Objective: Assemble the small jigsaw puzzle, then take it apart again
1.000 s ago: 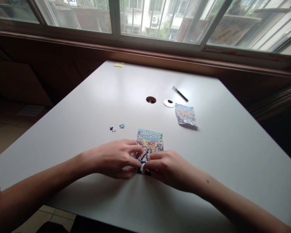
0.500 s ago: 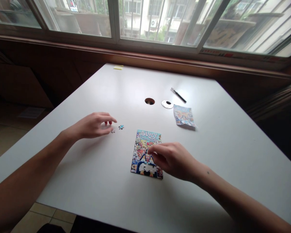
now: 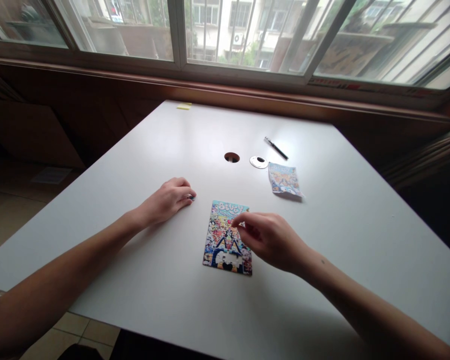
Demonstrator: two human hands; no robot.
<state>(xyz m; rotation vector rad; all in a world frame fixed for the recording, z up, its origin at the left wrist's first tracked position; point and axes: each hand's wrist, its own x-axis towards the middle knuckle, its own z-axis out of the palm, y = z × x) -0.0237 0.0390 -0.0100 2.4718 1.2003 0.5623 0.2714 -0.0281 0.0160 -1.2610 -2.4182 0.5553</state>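
A small colourful jigsaw puzzle (image 3: 225, 235) lies flat on the white table (image 3: 172, 140) in front of me. My right hand (image 3: 270, 239) hovers over the puzzle's right side, fingers curled with thumb and forefinger pinched together; I cannot make out anything in them. My left hand (image 3: 168, 199) rests on the table to the left of the puzzle, fingers closed down over the loose puzzle pieces, of which only a dark speck (image 3: 191, 198) shows at the fingertips.
A puzzle bag (image 3: 284, 179), a round white cap (image 3: 258, 161), a cable hole (image 3: 231, 157) and a black pen (image 3: 276, 148) lie beyond the puzzle. A yellow note (image 3: 183, 106) sits at the far edge. Windows run behind the table.
Both hands left the puzzle's lower edge. My left hand went left to the loose pieces and closed over them. My right hand rose to the puzzle's right side.
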